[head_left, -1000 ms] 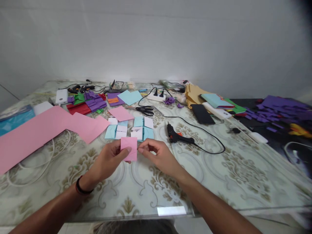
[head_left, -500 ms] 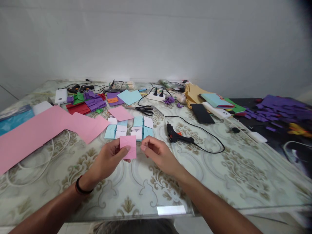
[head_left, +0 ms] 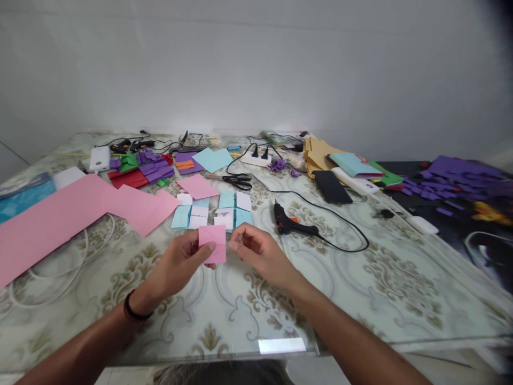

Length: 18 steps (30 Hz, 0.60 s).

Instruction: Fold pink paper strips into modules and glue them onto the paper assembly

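Observation:
A small pink paper square (head_left: 217,237) is pinched in my left hand (head_left: 185,260), thumb on its face and fingers behind it. Just right of the square is my right hand (head_left: 260,253), its fingers curled and the thumb near the index finger; whether anything is between them is too small to tell. Beyond the hands lie two folded blue and white paper pieces, the left one (head_left: 182,216) and the right one (head_left: 243,217). A larger pink sheet (head_left: 197,186) lies behind the left piece.
Long pink paper (head_left: 68,219) stretches across the left side. Black scissors (head_left: 239,182) lie past the folded pieces. A black glue gun (head_left: 294,224) with its cord is on the right, near a black phone (head_left: 332,187). A white power strip (head_left: 256,159) stands further back.
My left hand and the pink square have shifted slightly to the right, closer to my right hand. My right hand has barely moved.

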Tool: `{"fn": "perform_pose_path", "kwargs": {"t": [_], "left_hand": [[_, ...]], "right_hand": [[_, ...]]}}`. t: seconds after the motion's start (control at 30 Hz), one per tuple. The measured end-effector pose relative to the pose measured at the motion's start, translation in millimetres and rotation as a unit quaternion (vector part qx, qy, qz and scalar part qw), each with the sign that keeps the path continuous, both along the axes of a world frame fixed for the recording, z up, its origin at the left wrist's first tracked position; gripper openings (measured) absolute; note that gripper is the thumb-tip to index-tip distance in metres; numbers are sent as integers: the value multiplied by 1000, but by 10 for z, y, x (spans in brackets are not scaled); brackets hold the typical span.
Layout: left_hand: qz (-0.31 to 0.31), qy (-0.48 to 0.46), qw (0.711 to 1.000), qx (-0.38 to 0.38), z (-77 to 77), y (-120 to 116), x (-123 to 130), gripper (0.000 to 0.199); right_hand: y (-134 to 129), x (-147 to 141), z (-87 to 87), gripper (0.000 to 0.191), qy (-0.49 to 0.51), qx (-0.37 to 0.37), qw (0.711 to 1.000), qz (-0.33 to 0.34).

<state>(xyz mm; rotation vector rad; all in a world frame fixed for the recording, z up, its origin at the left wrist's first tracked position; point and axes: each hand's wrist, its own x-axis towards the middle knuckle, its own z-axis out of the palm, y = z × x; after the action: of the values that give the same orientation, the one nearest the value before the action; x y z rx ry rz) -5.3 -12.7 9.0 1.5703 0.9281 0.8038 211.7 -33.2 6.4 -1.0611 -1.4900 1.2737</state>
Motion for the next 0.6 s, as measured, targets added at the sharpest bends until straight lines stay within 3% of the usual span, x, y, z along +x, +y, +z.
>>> {"fn": "perform_pose_path", "kwargs": {"t": [0.6], "left_hand": [[-19, -5, 1000, -19, -3, -5, 10, 28]], "right_hand": [[-9, -15, -20, 21, -23, 12, 1000, 18]]}}
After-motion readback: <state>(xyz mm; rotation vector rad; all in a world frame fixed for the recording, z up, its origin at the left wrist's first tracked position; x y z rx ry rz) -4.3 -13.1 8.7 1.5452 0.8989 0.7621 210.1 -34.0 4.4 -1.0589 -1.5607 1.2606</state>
